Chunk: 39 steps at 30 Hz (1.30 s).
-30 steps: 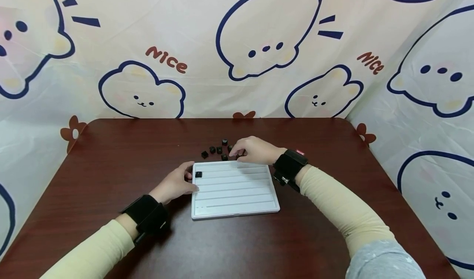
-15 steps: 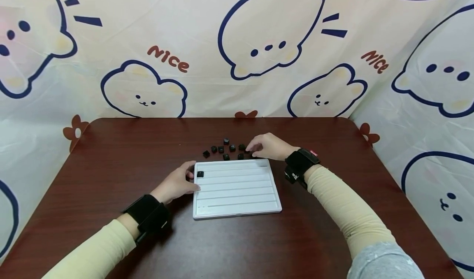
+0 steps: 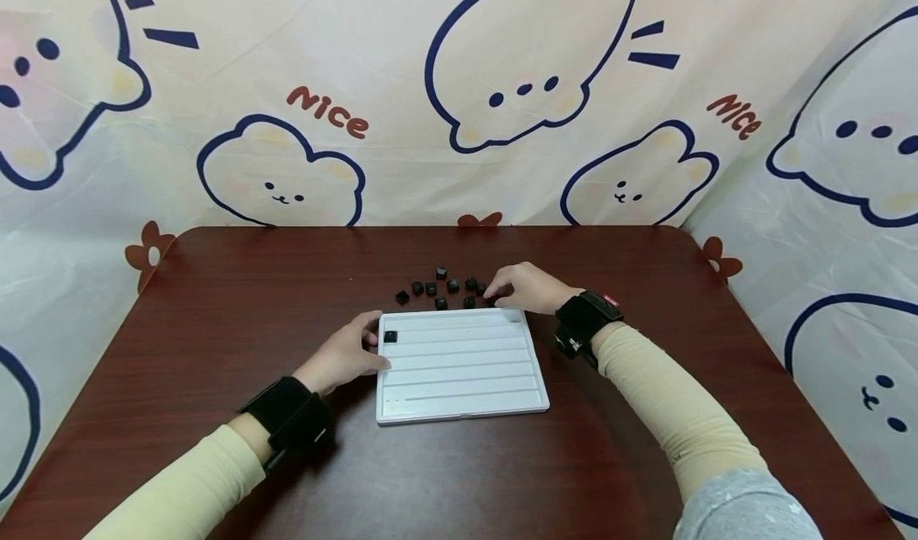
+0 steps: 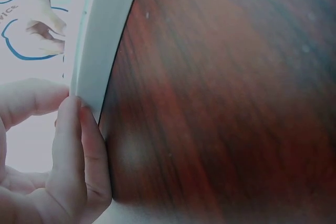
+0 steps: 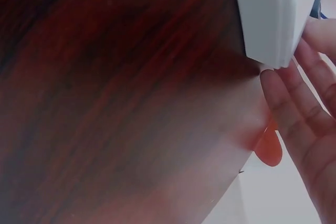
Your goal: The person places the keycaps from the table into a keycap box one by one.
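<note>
Left hand (image 3: pixel 344 355) pinches white tray (image 3: pixel 462 371), can't tell if right hand (image 3: pixel 529 287) holds anything; black cubes (image 3: pixel 453 286) beside its fingertips probably light, stiff, slick: pinch opposite sides.

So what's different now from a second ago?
The right hand has moved to the person's right along the loose black cubes, uncovering some it was hiding; I can't tell whether it holds one. The left hand still grips the left edge of the white tray, which stayed put, as did the single cube near its far-left corner.
</note>
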Each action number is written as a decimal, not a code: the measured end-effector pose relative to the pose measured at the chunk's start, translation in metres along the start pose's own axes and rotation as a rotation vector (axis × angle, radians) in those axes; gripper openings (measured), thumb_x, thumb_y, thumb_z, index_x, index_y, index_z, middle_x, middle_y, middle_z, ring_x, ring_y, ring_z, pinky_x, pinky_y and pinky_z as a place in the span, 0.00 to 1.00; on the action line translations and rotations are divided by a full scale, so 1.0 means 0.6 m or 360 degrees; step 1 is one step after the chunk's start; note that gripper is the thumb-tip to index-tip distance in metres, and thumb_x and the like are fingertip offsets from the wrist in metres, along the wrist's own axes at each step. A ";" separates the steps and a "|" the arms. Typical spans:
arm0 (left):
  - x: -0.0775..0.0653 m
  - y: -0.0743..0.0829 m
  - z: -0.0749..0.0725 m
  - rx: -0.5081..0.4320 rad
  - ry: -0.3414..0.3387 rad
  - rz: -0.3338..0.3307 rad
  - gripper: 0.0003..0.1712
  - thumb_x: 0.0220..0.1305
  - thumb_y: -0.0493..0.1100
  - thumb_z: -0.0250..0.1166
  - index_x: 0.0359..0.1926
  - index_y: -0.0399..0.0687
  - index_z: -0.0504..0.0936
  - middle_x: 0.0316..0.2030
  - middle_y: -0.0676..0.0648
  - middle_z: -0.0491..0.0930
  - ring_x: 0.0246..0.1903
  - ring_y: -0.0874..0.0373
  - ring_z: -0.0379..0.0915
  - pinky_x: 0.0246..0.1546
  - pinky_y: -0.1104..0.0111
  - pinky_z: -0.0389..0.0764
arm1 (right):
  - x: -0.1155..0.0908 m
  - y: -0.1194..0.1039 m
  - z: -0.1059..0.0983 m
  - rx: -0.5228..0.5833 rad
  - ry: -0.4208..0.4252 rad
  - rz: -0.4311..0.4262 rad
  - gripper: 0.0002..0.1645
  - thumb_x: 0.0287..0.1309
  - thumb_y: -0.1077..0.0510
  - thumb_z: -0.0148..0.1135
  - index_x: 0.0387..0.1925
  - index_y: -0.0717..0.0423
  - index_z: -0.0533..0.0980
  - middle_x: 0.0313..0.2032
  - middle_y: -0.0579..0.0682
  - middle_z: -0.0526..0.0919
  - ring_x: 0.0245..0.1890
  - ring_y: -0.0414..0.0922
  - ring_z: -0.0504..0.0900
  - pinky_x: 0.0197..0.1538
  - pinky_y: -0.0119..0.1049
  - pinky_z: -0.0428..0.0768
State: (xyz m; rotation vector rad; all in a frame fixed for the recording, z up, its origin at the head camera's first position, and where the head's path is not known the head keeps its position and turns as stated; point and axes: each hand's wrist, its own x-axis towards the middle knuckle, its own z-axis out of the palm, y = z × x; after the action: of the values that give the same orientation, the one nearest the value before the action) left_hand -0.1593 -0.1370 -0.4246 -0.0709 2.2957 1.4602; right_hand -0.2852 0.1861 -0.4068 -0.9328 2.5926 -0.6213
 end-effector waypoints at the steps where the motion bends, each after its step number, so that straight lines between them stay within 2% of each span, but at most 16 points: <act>1: 0.000 0.000 0.000 0.0003 0.0001 0.0002 0.49 0.60 0.24 0.69 0.78 0.36 0.55 0.48 0.36 0.69 0.40 0.50 0.74 0.39 0.64 0.82 | 0.000 0.000 0.000 0.0003 -0.0004 0.0005 0.14 0.64 0.66 0.68 0.50 0.58 0.87 0.52 0.54 0.84 0.55 0.53 0.80 0.56 0.47 0.79; 5: -0.001 0.001 0.000 0.0003 0.0003 0.0009 0.49 0.60 0.24 0.69 0.78 0.36 0.56 0.48 0.36 0.69 0.39 0.51 0.74 0.39 0.65 0.82 | 0.000 0.000 -0.001 0.0022 -0.0011 0.0017 0.15 0.63 0.67 0.69 0.51 0.59 0.86 0.52 0.55 0.84 0.54 0.53 0.80 0.55 0.47 0.79; 13: -0.004 -0.001 0.002 -0.0016 0.0004 0.0013 0.49 0.59 0.23 0.69 0.78 0.35 0.56 0.47 0.37 0.69 0.37 0.51 0.73 0.37 0.65 0.81 | 0.004 0.002 0.001 0.0021 -0.0052 0.0025 0.16 0.62 0.67 0.68 0.52 0.59 0.86 0.49 0.52 0.83 0.44 0.47 0.77 0.47 0.40 0.78; 19: -0.005 -0.003 0.004 -0.0002 0.0018 0.0008 0.48 0.59 0.24 0.69 0.77 0.36 0.57 0.46 0.38 0.69 0.37 0.51 0.73 0.37 0.66 0.80 | 0.005 0.002 0.005 -0.0008 -0.0051 0.0022 0.15 0.61 0.68 0.69 0.51 0.59 0.86 0.47 0.50 0.84 0.41 0.46 0.76 0.44 0.37 0.77; 31: -0.009 0.001 0.007 0.0070 0.0043 0.0044 0.47 0.59 0.25 0.67 0.77 0.35 0.57 0.46 0.37 0.70 0.36 0.52 0.73 0.36 0.65 0.81 | 0.005 0.000 0.007 -0.0046 -0.0017 -0.0009 0.15 0.62 0.67 0.69 0.51 0.60 0.86 0.48 0.53 0.84 0.42 0.46 0.78 0.46 0.38 0.78; 39: -0.012 0.007 0.006 0.0148 0.0053 0.0085 0.47 0.59 0.25 0.65 0.77 0.33 0.56 0.46 0.37 0.71 0.32 0.53 0.74 0.33 0.65 0.78 | 0.009 -0.010 0.004 -0.0079 0.0026 -0.0051 0.15 0.62 0.67 0.70 0.51 0.61 0.86 0.48 0.53 0.84 0.42 0.46 0.79 0.47 0.38 0.79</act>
State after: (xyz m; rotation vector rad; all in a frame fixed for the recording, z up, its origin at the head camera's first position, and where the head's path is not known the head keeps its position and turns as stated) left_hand -0.1525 -0.1334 -0.4196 -0.0071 2.4059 1.3851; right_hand -0.2848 0.1778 -0.4065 -0.9908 2.6232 -0.5782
